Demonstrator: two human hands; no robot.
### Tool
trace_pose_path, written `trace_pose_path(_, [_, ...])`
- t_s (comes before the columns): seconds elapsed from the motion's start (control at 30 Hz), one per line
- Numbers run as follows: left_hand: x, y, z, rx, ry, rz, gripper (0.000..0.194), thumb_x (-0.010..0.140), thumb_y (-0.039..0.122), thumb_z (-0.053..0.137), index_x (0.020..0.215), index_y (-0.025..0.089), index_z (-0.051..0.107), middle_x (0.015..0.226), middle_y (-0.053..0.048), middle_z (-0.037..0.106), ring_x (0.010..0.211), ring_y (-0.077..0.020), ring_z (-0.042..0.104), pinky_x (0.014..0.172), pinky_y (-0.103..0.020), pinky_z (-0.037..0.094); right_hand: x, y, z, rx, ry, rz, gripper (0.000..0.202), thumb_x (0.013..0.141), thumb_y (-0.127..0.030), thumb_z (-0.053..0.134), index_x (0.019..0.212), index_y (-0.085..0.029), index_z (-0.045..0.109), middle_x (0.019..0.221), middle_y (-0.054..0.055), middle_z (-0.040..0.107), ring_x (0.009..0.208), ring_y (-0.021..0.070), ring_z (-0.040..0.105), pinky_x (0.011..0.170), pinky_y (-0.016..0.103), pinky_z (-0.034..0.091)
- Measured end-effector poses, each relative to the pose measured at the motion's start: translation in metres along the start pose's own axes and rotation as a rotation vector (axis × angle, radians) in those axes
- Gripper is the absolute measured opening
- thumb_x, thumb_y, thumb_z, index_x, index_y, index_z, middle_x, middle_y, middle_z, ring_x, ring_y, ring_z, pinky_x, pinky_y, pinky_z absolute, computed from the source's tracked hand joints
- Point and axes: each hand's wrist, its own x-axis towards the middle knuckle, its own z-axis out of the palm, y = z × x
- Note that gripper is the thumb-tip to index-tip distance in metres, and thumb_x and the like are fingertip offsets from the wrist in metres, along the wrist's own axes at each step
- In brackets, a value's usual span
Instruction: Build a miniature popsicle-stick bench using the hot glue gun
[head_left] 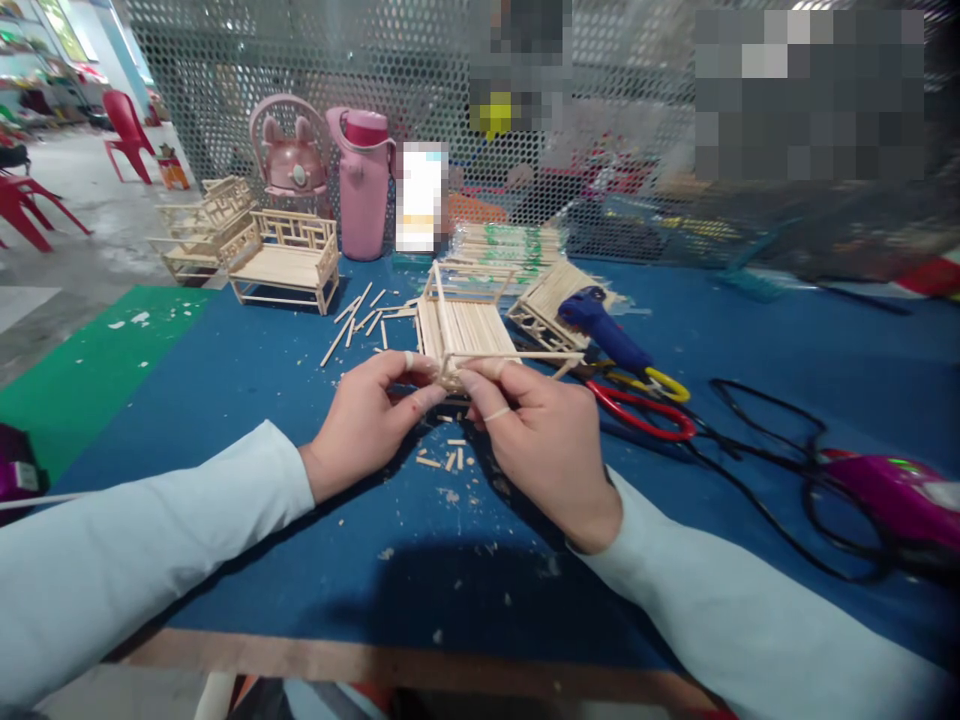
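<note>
A miniature bench of thin wooden sticks (469, 325) stands on the blue tabletop in front of me, its slatted seat facing up. My left hand (367, 420) pinches its near left corner, thumb and fingers together. Against the same corner, my right hand (540, 435) presses its fingertips, below a long stick that runs out to the right. The exact joint between the fingertips is hidden. Short stick offcuts (450, 458) lie just below the hands, and longer loose sticks (360, 320) are scattered to the left of the bench.
Finished miniature benches (281, 260) stand at back left beside a pink bottle (365, 185) and a lit phone (420, 200). A blue glue gun (611, 335), red-handled scissors (645, 412) and black cable (765, 500) lie right. A perforated metal screen (217, 110) borders the back.
</note>
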Motion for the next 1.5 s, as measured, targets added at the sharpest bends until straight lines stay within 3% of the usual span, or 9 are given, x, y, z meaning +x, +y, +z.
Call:
trace_pose_path(0.2, [0.000,-0.001,0.001,-0.032,0.013,-0.014,0.011,0.079,0.019,0.065,0.089,0.016,0.065,0.089,-0.005,0.070,0.080,-0.0145,0.064,0.075,-0.028,0.053,-0.001,0.001,-0.001,-0.091,0.002,-0.061,0.018,0.088,-0.022,0.053,0.089,-0.020,0.071,0.080,0.001,0.075,0.069,0.0153,0.069,0.066,0.025,0.052])
trace_pose_path(0.37, [0.000,-0.002,0.001,-0.030,0.001,-0.004,0.012,0.079,0.020,0.065,0.090,0.016,0.065,0.089,-0.005,0.070,0.081,-0.0147,0.064,0.076,-0.029,0.052,-0.003,0.004,0.001,-0.159,0.050,-0.187,0.019,0.088,-0.023,0.055,0.094,-0.020,0.072,0.093,0.004,0.076,0.083,0.0179,0.071,0.075,0.026,0.054])
trace_pose_path(0.53, [0.001,-0.002,0.001,-0.022,0.006,0.004,0.010,0.079,0.020,0.065,0.088,0.016,0.065,0.087,-0.005,0.069,0.080,-0.0142,0.063,0.074,-0.028,0.052,-0.004,0.003,0.004,-0.094,0.020,-0.108,0.020,0.087,-0.024,0.056,0.097,-0.023,0.073,0.097,0.003,0.075,0.083,0.0181,0.072,0.078,0.029,0.056])
trace_pose_path(0.7, [0.000,-0.002,0.002,-0.097,-0.014,-0.031,0.012,0.078,0.019,0.065,0.089,0.015,0.063,0.088,-0.005,0.067,0.081,-0.0133,0.062,0.076,-0.027,0.051,-0.002,0.001,0.005,0.039,0.010,0.047,0.017,0.086,-0.025,0.055,0.088,-0.019,0.071,0.078,0.002,0.074,0.065,0.0148,0.068,0.067,0.027,0.053])
trace_pose_path(0.83, [0.002,0.005,0.006,-0.236,-0.002,-0.151,0.029,0.074,0.016,0.067,0.101,0.015,0.056,0.083,-0.001,0.061,0.077,-0.0110,0.059,0.072,-0.024,0.050,0.000,-0.001,0.004,0.166,0.010,0.152,0.016,0.086,-0.025,0.054,0.083,-0.017,0.067,0.057,-0.002,0.064,0.048,0.0109,0.059,0.052,0.023,0.047])
trace_pose_path(0.93, [0.004,0.013,0.009,-0.170,-0.009,-0.231,0.033,0.071,0.016,0.070,0.100,0.015,0.056,0.076,0.002,0.057,0.069,-0.0096,0.056,0.067,-0.024,0.047,0.000,-0.001,0.005,0.261,-0.007,0.189,0.014,0.085,-0.025,0.054,0.082,-0.017,0.065,0.055,-0.003,0.061,0.046,0.0100,0.056,0.047,0.021,0.045])
trace_pose_path(1.2, [0.000,0.012,0.017,-0.045,0.110,-0.064,0.009,0.074,0.013,0.066,0.082,0.015,0.062,0.082,-0.002,0.063,0.073,-0.0117,0.057,0.071,-0.026,0.049,-0.005,0.001,0.002,0.146,0.023,0.106,0.017,0.086,-0.026,0.053,0.085,-0.018,0.067,0.062,0.000,0.066,0.054,0.0122,0.061,0.054,0.023,0.047])
trace_pose_path(1.37, [0.000,0.006,0.016,-0.102,0.049,-0.064,0.009,0.075,0.014,0.065,0.083,0.015,0.061,0.081,-0.002,0.063,0.073,-0.0114,0.057,0.072,-0.026,0.048,-0.006,0.000,0.000,0.075,0.034,0.065,0.019,0.087,-0.026,0.052,0.085,-0.018,0.068,0.069,0.002,0.070,0.061,0.0135,0.064,0.057,0.023,0.046])
trace_pose_path(1.5, [0.000,0.004,0.016,-0.158,0.019,-0.109,0.022,0.074,0.015,0.065,0.096,0.014,0.060,0.086,-0.003,0.063,0.077,-0.0123,0.058,0.076,-0.028,0.048,-0.007,0.000,0.002,0.113,0.031,0.093,0.020,0.088,-0.027,0.051,0.083,-0.018,0.067,0.064,0.001,0.068,0.056,0.0123,0.062,0.054,0.022,0.045])
